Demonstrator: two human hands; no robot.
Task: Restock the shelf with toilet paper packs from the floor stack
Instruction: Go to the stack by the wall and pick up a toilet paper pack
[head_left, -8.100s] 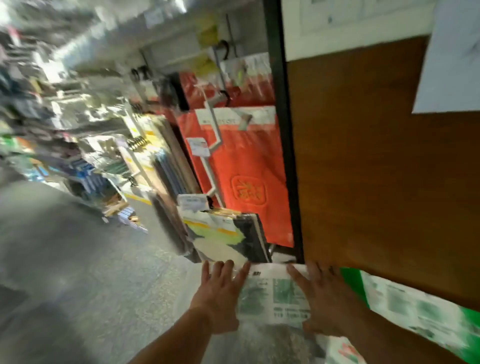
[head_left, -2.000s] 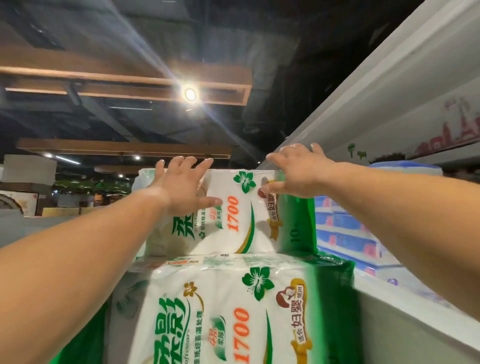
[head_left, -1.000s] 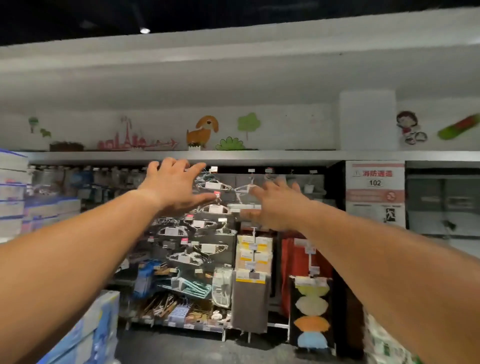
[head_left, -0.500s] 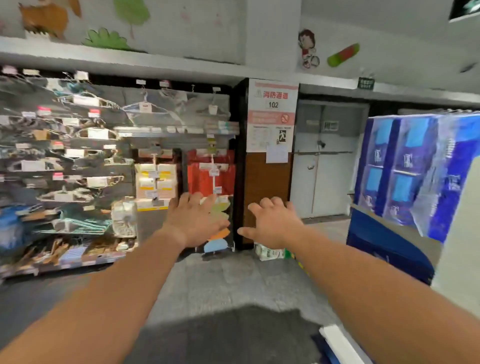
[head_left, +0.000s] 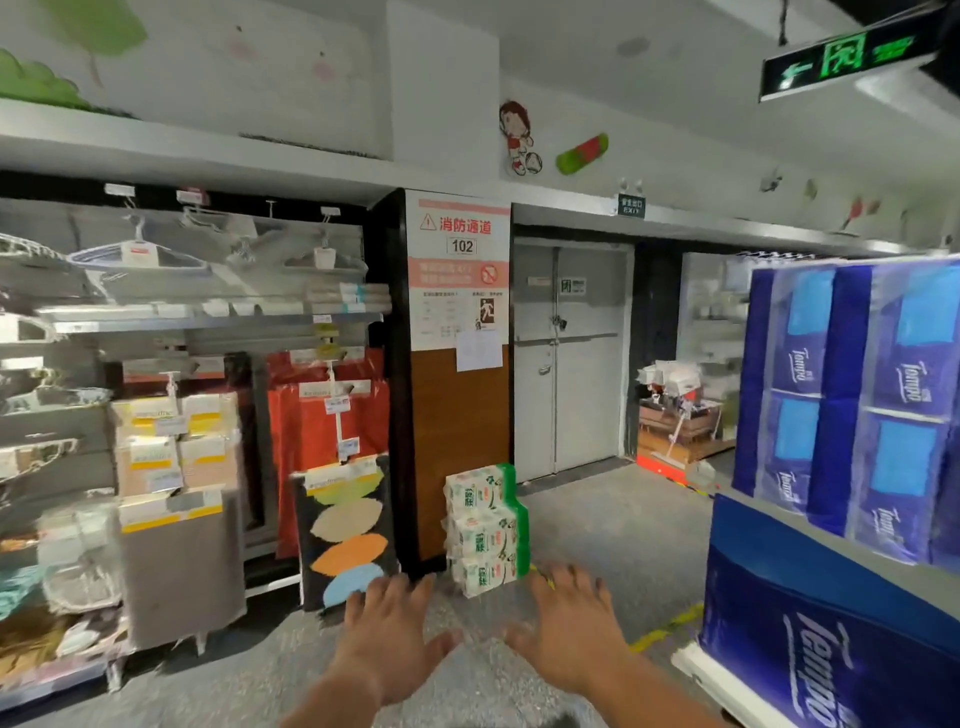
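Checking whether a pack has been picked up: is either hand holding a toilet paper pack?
No; the left hand and right hand are spread and hold nothing, short of the floor stack.

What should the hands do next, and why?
Probably step forward and reach for the top pack of the green-and-white stack by the brown panel. Both the left hand and right hand are open, hold nothing, and sit well short of the stack.
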